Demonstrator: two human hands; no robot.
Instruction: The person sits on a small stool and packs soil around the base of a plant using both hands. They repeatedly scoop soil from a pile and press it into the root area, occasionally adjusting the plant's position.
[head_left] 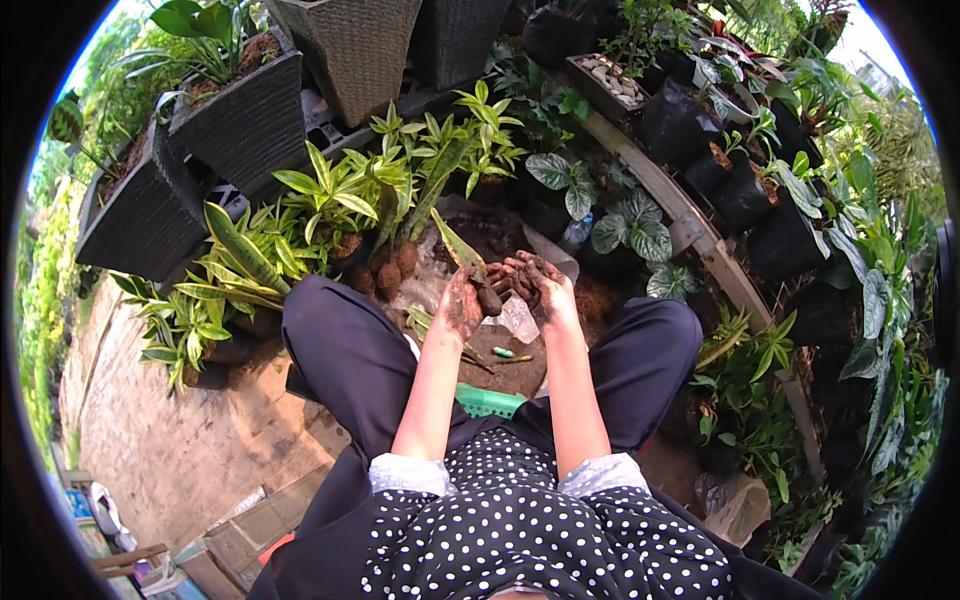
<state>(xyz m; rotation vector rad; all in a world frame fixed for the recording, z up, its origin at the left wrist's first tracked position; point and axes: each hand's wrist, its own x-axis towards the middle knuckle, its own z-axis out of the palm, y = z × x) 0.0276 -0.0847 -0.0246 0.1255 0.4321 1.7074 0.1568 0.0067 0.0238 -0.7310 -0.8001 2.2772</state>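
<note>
**potwatcher:** I'm watching the head view right now. The left hand (462, 302) and right hand (540, 285) are both coated in dirt and meeting just above picture centre, out past the knees of the dark trousers (345, 350). Between them they're cupping a small plant cutting (470, 262): one long green-yellow leaf pointing to 11 o'clock, with a dark soil root ball at its base. The left hand's fingers are curling closed round that clump; the right hand's fingers are bending in against it from the 3 o'clock side.

**rootbound:** How's it going to handle?

**potwatcher:** I'm guessing light, but crumbly. The soil looks damp and loose, so squeezing hard would probably break it up. The leaf looks stiff yet snappable, so I'd be supporting it from under the root ball, not by the leaf. There's a clear plastic bag (520, 320) lying at 6 o'clock from the hands, and more leafy cuttings (330, 195) bunching at 10 o'clock.
</note>
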